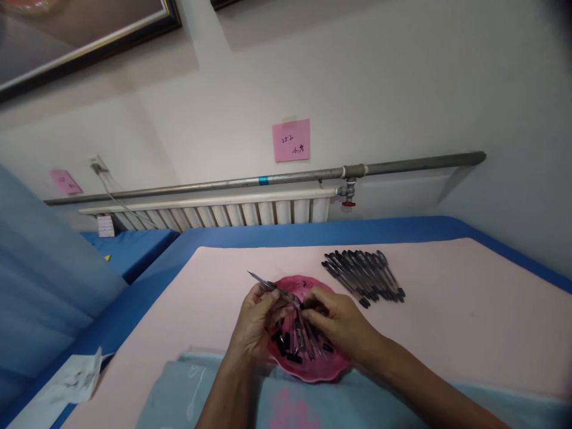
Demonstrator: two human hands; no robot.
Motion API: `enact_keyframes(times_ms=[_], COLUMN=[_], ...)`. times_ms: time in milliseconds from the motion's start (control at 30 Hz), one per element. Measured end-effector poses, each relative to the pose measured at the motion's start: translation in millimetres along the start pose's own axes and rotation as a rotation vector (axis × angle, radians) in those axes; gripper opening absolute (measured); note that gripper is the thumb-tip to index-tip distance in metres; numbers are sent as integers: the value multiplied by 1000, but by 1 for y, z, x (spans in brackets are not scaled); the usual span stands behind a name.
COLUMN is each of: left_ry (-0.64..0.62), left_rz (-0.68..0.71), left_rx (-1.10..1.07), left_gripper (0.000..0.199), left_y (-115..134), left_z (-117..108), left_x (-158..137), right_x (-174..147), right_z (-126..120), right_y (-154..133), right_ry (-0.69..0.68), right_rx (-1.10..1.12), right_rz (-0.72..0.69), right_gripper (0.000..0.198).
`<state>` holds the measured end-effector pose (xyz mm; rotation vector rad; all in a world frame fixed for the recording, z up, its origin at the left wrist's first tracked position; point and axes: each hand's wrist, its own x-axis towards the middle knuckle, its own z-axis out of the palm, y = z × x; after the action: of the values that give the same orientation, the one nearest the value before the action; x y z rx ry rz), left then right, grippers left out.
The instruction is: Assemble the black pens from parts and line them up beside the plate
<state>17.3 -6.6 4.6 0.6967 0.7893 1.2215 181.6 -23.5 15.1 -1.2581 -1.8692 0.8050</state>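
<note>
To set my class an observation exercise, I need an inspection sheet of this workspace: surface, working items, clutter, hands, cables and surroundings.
Surface: pink cover over a blue base.
Working items: pink dish holding black caps and slender parts; black-capped pens lined up to its right.
Clutter: white sheet at left; blue-grey cloth in front.
Hands: left hand holds a slim pen piece, tip pointing up-left; right hand at its other end, exact grip unclear.
Cables: white cable at the wall outlet.
Surroundings: radiator, pipe, pink note, curtain.

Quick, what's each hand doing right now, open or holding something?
Left hand: closed, holding a pen.
Right hand: closed, apparently pinching a small black part.
</note>
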Motion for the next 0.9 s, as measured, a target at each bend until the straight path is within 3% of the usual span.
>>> enact_keyframes(times_ms=[267, 700, 900], left_ry=[5, 39, 74], left_rz=[2, 52, 107], left_rx=[35, 73, 63], left_gripper=[28, 32, 31], left_y=[-2, -4, -8], left_z=[4, 6, 10], left_x=[-2, -1, -2], right_x=[-1, -2, -4], right_z=[0, 0, 0], right_y=[-3, -3, -1], right_ry=[-37, 23, 48], right_rx=[-24, -14, -129], right_rz=[-10, -89, -165], right_gripper=[12, 15, 10])
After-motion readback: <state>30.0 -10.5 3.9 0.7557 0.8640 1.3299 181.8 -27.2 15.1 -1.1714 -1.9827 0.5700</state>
